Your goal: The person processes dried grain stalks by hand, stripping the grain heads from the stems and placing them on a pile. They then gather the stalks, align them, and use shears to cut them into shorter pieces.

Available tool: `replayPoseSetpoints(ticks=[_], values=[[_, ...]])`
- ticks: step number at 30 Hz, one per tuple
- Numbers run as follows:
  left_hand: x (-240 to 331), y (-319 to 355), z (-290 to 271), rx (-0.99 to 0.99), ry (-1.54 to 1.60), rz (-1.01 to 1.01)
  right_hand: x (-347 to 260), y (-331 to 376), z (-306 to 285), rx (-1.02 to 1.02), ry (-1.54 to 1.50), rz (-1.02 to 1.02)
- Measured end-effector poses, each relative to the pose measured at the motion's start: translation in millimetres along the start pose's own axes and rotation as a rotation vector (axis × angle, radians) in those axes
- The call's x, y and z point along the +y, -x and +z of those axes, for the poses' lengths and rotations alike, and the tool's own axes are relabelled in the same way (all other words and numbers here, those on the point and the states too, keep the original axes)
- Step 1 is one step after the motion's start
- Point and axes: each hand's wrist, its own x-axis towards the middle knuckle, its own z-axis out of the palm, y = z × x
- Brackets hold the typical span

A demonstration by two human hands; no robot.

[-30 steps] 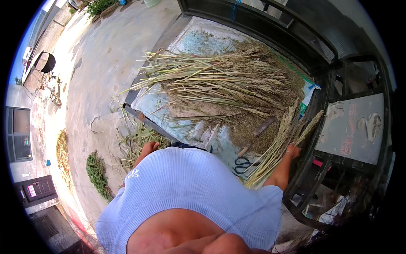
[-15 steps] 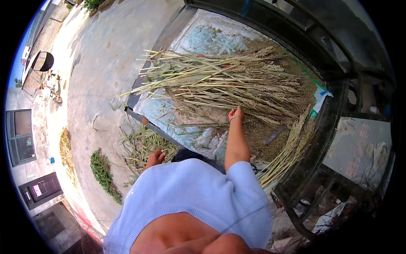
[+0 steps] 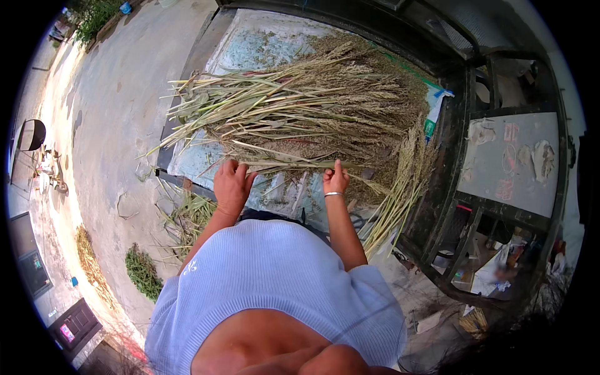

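Long dry stalks with seed heads point(image 3: 294, 103), apparently a grain crop, lie in a thick heap across a pale blue-white sheet. Along the near side of the heap, one stalk point(image 3: 284, 166) stretches between my two hands. My left hand point(image 3: 232, 187) is closed at its cut end, the fingers bent over it. Farther right, my right hand point(image 3: 335, 181) pinches the same stalk toward its head, forefinger raised; a light bracelet circles that wrist. A second bundle of stalks point(image 3: 403, 187) lies at the right, its heads pointing away from me.
Loose seed and chaff cover the sheet point(image 3: 225, 53). Stripped leaves point(image 3: 194, 215) lie on the concrete at my left, beside a green plant pile point(image 3: 144, 272). A dark metal frame point(image 3: 450, 187) with a grey panel point(image 3: 509, 162) borders the right side.
My left hand has come up from beside my body to the stalk at the sheet's near edge. My right hand has drawn back slightly toward me. The view has shifted.
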Motion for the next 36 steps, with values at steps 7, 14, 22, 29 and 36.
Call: replayPoseSetpoints(ticks=[7, 14, 22, 29, 36], values=[[41.0, -7.3, -14.8, -0.045, -0.23, 0.127, -7.6, 29.4, 2.3, -0.125, 0.015, -0.039], [53.9, 20.5, 56.6, -0.328, 0.175, 0.242, 4.0, 84.1, 29.0, -0.419, 0.116, 0.057], [40.5, 40.5, 67.3, -0.532, 0.783, -0.18, -37.6, 39.5, 12.9, -0.462, -0.106, 0.026], [40.1, 38.1, 48.0, -0.674, 1.182, -0.505, -55.9, 48.6, 13.7, -0.66, -0.305, 0.208], [30.4, 47.8, 65.1, -0.35, 1.257, -0.404, -54.3, 38.3, 12.2, -0.627, -0.177, 0.129]])
